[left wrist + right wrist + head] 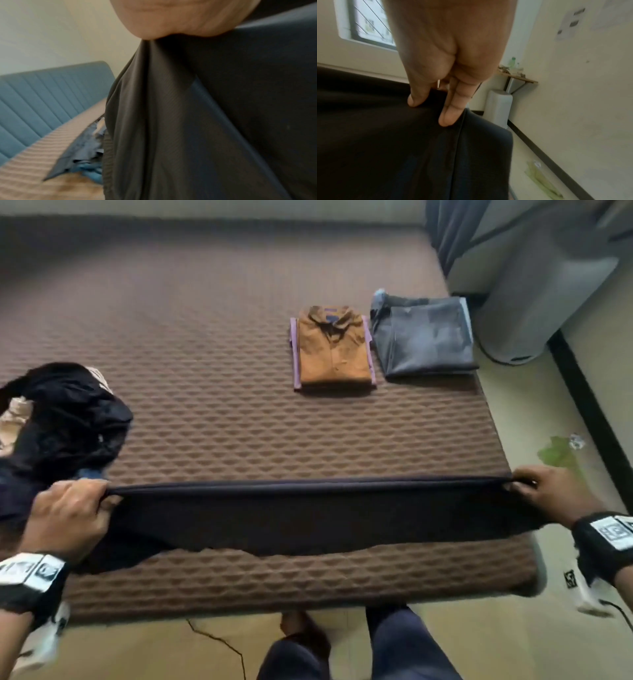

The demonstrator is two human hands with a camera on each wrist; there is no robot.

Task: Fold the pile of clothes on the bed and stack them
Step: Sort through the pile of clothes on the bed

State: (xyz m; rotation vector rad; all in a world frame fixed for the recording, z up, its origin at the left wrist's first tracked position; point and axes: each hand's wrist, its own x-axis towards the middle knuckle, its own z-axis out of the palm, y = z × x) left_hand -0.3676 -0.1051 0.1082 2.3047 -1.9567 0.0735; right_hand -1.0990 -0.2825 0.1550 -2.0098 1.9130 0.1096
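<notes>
A dark navy garment (308, 515) is stretched taut between both hands above the near edge of the brown bed (239, 422). My left hand (73, 508) grips its left end, my right hand (544, 494) pinches its right end. In the left wrist view the dark cloth (205, 121) hangs from my palm (180, 20). The right wrist view has my fingers (448, 115) pinching the cloth (402, 148). An unfolded pile of dark and beige clothes (65, 419) lies at the bed's left. A folded orange shirt (332, 350) and folded grey jeans (424, 337) sit far right.
A grey-white bin (534, 302) stands on the floor past the bed's right side, and a green scrap (558, 453) lies on the floor. My legs (394, 645) stand at the bed's near edge. A blue padded headboard (42, 97) is at the left.
</notes>
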